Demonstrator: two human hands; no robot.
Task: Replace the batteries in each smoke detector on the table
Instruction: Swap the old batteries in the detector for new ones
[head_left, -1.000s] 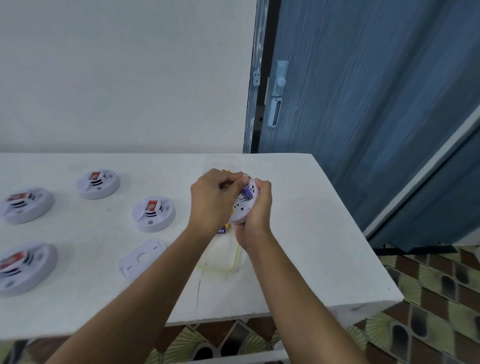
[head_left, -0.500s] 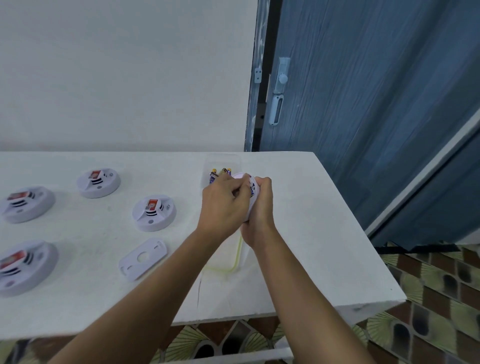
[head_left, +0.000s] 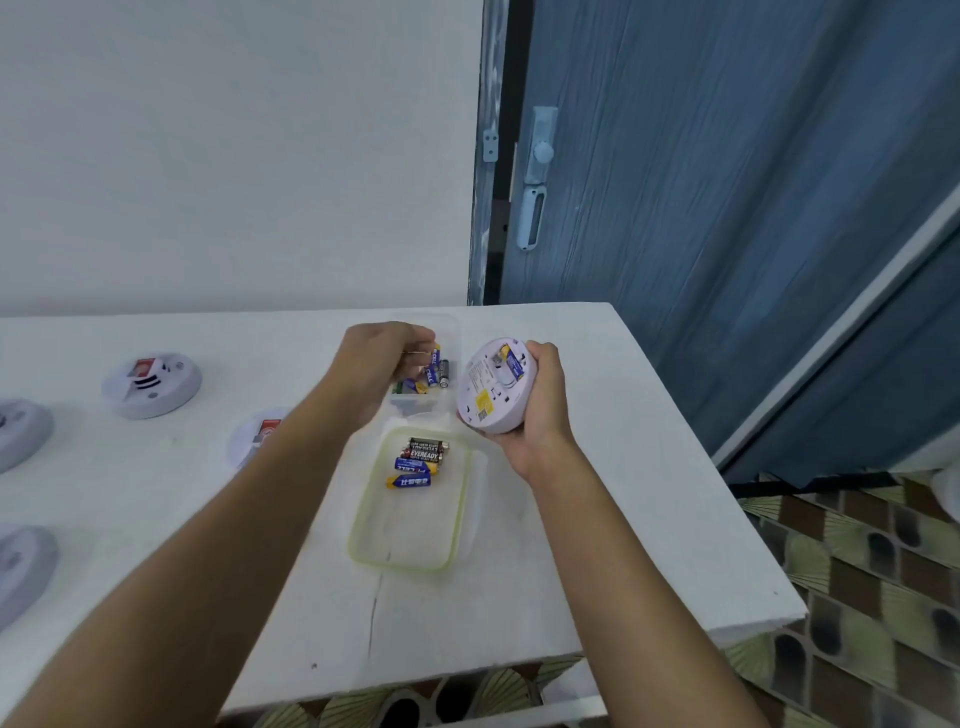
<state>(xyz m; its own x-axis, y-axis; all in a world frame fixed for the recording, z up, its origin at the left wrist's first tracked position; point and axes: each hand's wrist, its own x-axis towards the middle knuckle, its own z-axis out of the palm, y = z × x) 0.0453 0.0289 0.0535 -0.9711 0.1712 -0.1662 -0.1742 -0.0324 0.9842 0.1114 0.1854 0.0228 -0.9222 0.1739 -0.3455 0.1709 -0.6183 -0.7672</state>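
Note:
My right hand (head_left: 540, 415) grips a white smoke detector (head_left: 493, 389) above the table, tilted with its back toward me. A blue battery (head_left: 514, 362) sits in its open compartment. My left hand (head_left: 384, 358) is over a clear plastic box (head_left: 453, 332) of loose batteries (head_left: 431, 376). Its fingers are curled, and the fingertips pinch a blue battery (head_left: 435, 357) that stands upright. A shallow lid with a yellow-green rim (head_left: 405, 525) lies nearer me and holds several batteries (head_left: 418, 460).
More smoke detectors lie face up on the white table (head_left: 156, 499): one at the back left (head_left: 153, 384), two at the left edge (head_left: 21, 434) (head_left: 21, 566), one partly behind my left arm (head_left: 254, 436). The table's edge (head_left: 701, 499) drops off right, beside a blue door (head_left: 727, 208).
My left hand has left the detector and moved left to the clear battery box. My right hand now holds the detector alone, shifted right and turned back-up toward me.

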